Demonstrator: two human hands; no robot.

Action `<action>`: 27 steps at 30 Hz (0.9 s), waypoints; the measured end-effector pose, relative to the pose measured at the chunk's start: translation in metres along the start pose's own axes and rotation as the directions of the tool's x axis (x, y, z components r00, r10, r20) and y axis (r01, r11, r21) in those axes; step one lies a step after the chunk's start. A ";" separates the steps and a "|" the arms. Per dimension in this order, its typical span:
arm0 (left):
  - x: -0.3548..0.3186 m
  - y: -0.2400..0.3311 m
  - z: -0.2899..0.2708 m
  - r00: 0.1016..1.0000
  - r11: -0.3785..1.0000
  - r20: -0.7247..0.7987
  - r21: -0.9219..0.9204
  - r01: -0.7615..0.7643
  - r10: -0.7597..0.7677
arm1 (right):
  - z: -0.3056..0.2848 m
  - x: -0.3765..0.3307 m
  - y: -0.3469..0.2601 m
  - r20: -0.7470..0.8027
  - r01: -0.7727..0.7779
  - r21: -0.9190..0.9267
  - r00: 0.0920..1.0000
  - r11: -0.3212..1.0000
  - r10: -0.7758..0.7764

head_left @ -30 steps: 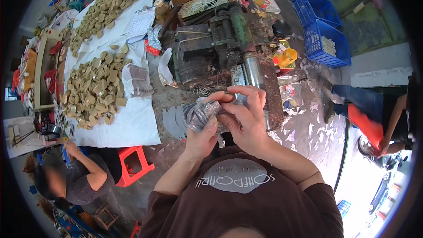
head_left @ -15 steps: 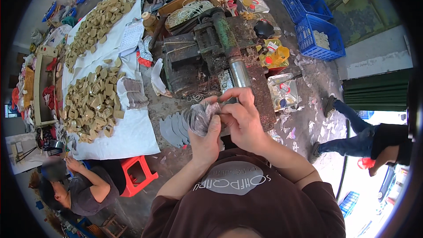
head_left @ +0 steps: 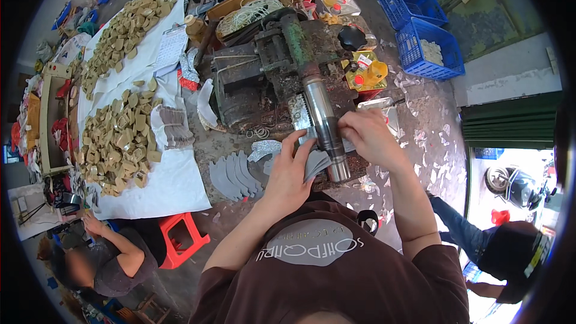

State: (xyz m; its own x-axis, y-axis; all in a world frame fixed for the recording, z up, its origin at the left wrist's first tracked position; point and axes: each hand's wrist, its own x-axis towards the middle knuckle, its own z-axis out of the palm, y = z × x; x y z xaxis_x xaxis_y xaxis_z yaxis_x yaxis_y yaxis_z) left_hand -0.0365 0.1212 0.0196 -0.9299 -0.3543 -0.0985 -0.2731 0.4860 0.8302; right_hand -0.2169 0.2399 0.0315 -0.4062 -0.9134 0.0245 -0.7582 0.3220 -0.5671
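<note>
My left hand (head_left: 293,171) and my right hand (head_left: 367,137) both grip a grey curved sheet piece (head_left: 317,162) and press it around the shiny metal roller (head_left: 324,126) of an old green and rusty machine (head_left: 270,72). The left hand holds the piece from the left of the roller, the right hand pinches it from the right. A fan of similar grey curved pieces (head_left: 235,174) lies on the bench just left of my left hand.
A white cloth (head_left: 162,186) carries heaps of tan pieces (head_left: 120,138). Blue crates (head_left: 427,48) stand at the upper right, yellow bottles (head_left: 367,72) beside the machine. One person sits lower left by a red stool (head_left: 183,239); another person stands lower right.
My hands have moved forward from near my chest to the roller, and the grey piece now wraps against it. The view has tilted closer to the machine.
</note>
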 end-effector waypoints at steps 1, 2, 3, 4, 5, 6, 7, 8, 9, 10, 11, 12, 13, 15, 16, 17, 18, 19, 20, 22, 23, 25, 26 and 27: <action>0.000 -0.002 0.000 1.000 0.999 -0.008 -0.032 0.026 -0.026 | 0.003 0.001 0.003 -0.088 -0.009 0.006 0.996 1.000 0.010; 0.000 -0.006 -0.001 0.998 0.997 -0.017 -0.060 0.055 -0.056 | 0.006 0.001 0.007 -0.176 -0.014 0.020 0.984 1.000 0.018; -0.002 -0.009 -0.003 0.996 0.993 -0.029 -0.088 0.084 -0.087 | 0.008 0.003 0.009 -0.260 -0.017 0.035 0.965 0.999 0.025; -0.005 -0.012 -0.006 0.992 0.978 -0.084 -0.195 0.079 -0.097 | 0.004 0.002 0.009 -0.236 -0.067 0.210 0.965 0.975 0.117; -0.011 -0.017 -0.012 0.986 0.979 -0.141 -0.191 0.064 -0.092 | 0.004 0.001 0.010 -0.233 -0.116 0.241 0.957 0.964 0.173; -0.018 -0.025 -0.020 0.977 0.982 -0.195 -0.183 0.049 -0.086 | 0.006 -0.003 0.012 -0.229 -0.166 0.273 0.945 0.948 0.232; -0.026 -0.033 -0.028 0.965 0.984 -0.249 -0.172 0.036 -0.079 | 0.008 -0.005 0.013 -0.221 -0.215 0.304 0.932 0.928 0.289; -0.035 -0.046 -0.038 0.953 0.985 -0.288 -0.167 0.041 -0.088 | 0.010 -0.006 0.014 -0.207 -0.229 0.371 0.925 0.900 0.320; -0.044 -0.062 -0.046 0.928 0.990 -0.359 -0.128 0.057 -0.100 | 0.012 -0.009 0.016 -0.194 -0.247 0.433 0.914 0.867 0.357; -0.054 -0.082 -0.054 0.898 0.993 -0.426 -0.090 0.075 -0.106 | 0.014 -0.011 0.017 -0.179 -0.265 0.492 0.901 0.829 0.395; -0.063 -0.098 -0.061 0.864 0.994 -0.492 -0.053 0.093 -0.107 | 0.014 -0.013 0.018 -0.181 -0.253 0.494 0.906 0.832 0.382; -0.072 -0.112 -0.065 0.860 0.988 -0.496 0.029 0.150 -0.117 | 0.015 -0.014 0.019 -0.185 -0.244 0.490 0.909 0.837 0.373; -0.083 -0.124 -0.067 0.858 0.972 -0.498 0.111 0.205 -0.124 | 0.015 -0.016 0.021 -0.191 -0.236 0.486 0.911 0.841 0.365; -0.105 -0.147 -0.061 0.894 0.924 -0.431 0.279 0.262 -0.124 | 0.016 -0.015 0.022 -0.184 -0.243 0.470 0.913 0.849 0.364; -0.116 -0.161 -0.053 0.929 0.896 -0.352 0.366 0.253 -0.118 | 0.015 -0.014 0.021 -0.177 -0.246 0.480 0.913 0.842 0.367; -0.126 -0.171 -0.044 0.956 0.864 -0.270 0.447 0.233 -0.118 | 0.015 -0.013 0.020 -0.171 -0.249 0.488 0.913 0.837 0.371; -0.132 -0.175 -0.036 0.969 0.874 -0.226 0.444 0.195 -0.101 | 0.015 -0.012 0.020 -0.170 -0.250 0.490 0.912 0.835 0.373; -0.139 -0.183 -0.026 0.977 0.874 -0.165 0.446 0.196 -0.134 | 0.015 -0.011 0.019 -0.170 -0.252 0.492 0.911 0.833 0.376; -0.147 -0.192 -0.015 0.980 0.873 -0.104 0.446 0.199 -0.170 | 0.016 -0.010 0.018 -0.166 -0.254 0.495 0.911 0.831 0.378; -0.153 -0.194 -0.004 0.955 0.851 0.002 0.455 0.262 -0.296 | 0.016 -0.010 0.019 -0.184 -0.233 0.487 0.915 0.842 0.360; -0.152 -0.190 -0.005 0.934 0.851 0.038 0.426 0.306 -0.355 | 0.016 -0.011 0.020 -0.194 -0.222 0.484 0.916 0.847 0.351; -0.145 -0.174 -0.015 0.878 0.841 0.116 0.372 0.394 -0.463 | 0.014 -0.011 0.016 -0.223 -0.194 0.485 0.915 0.853 0.335; -0.139 -0.165 -0.025 0.887 0.864 0.119 0.319 0.390 -0.445 | 0.011 -0.012 0.013 -0.241 -0.180 0.485 0.913 0.856 0.329; -0.132 -0.156 -0.037 0.896 0.884 0.121 0.262 0.386 -0.427 | 0.010 -0.012 0.008 -0.248 -0.162 0.481 0.917 0.861 0.312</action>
State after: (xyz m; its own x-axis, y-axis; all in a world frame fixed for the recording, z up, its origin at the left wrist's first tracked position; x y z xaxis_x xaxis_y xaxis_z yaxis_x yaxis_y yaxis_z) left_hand 0.1377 0.0626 -0.0766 -0.7464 -0.4282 -0.5094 -0.6652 0.5025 0.5523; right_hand -0.2133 0.2507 0.0182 -0.7357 -0.6755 0.0501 -0.3414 0.3059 -0.8888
